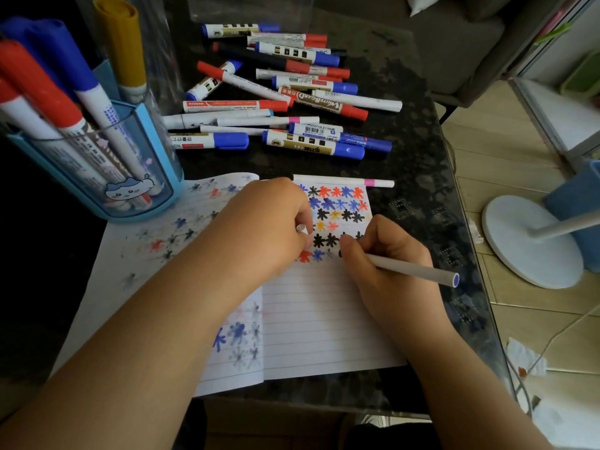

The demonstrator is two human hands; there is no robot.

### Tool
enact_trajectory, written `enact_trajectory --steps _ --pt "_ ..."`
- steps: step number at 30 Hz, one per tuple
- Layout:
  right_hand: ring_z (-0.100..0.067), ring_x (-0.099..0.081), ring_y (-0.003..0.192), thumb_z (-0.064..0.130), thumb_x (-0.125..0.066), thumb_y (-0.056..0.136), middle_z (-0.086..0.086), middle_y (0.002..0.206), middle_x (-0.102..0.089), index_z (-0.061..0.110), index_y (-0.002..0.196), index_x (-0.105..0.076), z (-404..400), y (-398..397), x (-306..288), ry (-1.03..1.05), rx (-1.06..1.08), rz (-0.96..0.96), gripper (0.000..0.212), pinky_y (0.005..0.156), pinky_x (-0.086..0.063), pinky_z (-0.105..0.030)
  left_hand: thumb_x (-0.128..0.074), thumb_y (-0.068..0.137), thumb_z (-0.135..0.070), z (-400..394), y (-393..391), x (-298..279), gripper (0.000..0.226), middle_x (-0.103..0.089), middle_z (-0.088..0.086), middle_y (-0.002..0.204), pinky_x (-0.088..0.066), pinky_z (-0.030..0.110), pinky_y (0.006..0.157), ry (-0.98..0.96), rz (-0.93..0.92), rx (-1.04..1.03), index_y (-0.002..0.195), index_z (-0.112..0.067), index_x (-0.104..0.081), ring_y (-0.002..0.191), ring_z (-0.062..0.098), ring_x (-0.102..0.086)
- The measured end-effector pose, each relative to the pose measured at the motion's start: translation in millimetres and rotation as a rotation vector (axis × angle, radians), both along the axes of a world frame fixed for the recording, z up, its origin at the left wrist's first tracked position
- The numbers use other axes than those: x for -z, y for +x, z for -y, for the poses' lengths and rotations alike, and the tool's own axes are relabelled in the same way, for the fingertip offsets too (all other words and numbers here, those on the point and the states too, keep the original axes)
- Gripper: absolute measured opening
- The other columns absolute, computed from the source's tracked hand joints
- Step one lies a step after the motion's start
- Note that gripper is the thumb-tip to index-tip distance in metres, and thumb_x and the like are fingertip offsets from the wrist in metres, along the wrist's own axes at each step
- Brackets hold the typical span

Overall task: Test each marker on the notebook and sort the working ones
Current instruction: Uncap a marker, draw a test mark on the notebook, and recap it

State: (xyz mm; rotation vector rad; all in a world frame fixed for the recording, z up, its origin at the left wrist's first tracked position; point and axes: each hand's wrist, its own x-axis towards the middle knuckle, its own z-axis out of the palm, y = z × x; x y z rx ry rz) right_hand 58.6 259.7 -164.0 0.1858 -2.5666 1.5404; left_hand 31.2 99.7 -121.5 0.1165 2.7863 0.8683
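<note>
White marker (412,269) sat pinched in right hand (389,271), tip just beyond fingertips on notebook (324,319); left hand (269,228) pinched its cap (probably), so light, short strokes would test best.

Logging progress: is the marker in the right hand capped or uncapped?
Uncapped: the marker tip touches the notebook; the left hand holds its cap.
</note>
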Motion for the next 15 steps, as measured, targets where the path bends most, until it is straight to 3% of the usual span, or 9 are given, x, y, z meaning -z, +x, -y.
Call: enact_trajectory --steps 2,6,10,15 --pt "-0.010 -0.036 0.048 0.005 -0.064 0.084 -0.007 0.055 -0.043 0.012 0.057 -0.036 -0.5 0.5 -0.6 0.000 -0.018 0.006 0.039 0.043 -0.027 -0.018 -0.068 0.084 -0.020 -0.6 0.1 -0.2 0.007 -0.061 -0.009 0.076 -0.040 0.014 0.057 -0.003 0.003 0.002 0.088 -0.025 -0.072 0.071 0.007 -0.058" --pt "-0.021 -0.039 0.048 0.004 -0.065 0.084 -0.011 0.054 -0.048 0.003 0.059 -0.042 -2.3 2.2 -1.5 -0.028 -0.023 0.023 0.034 0.043 -0.030 -0.021 -0.068 0.085 -0.022 -1.0 -0.3 -1.4 0.008 -0.057 -0.010 0.072 -0.038 0.013 0.055 -0.001 0.005 0.001 0.091 -0.026 -0.071 0.070 0.007 -0.056" --pt "-0.006 -0.037 0.047 0.001 -0.062 0.083 -0.003 0.054 -0.042 0.013 0.056 -0.037 -0.8 1.4 -2.5 0.003 0.006 0.023 0.039 0.044 -0.027 -0.013 -0.068 0.084 -0.021 0.2 0.3 -0.3 0.008 -0.054 -0.013 0.071 -0.036 0.009 0.055 0.018 0.002 -0.002 0.089 -0.027 -0.070 0.071 0.006 -0.056" --pt "-0.008 -0.047 0.050 0.015 -0.065 0.085 -0.004 0.055 -0.058 0.005 0.065 -0.048 -4.5 0.9 -14.3 -0.232 0.087 0.121 0.028 0.046 -0.036 -0.016 -0.070 0.082 -0.020 4.7 -0.2 -3.8 0.013 -0.061 -0.010 0.074 -0.047 0.017 0.062 0.242 0.022 -0.047 0.078 -0.030 -0.064 0.069 0.005 -0.059"
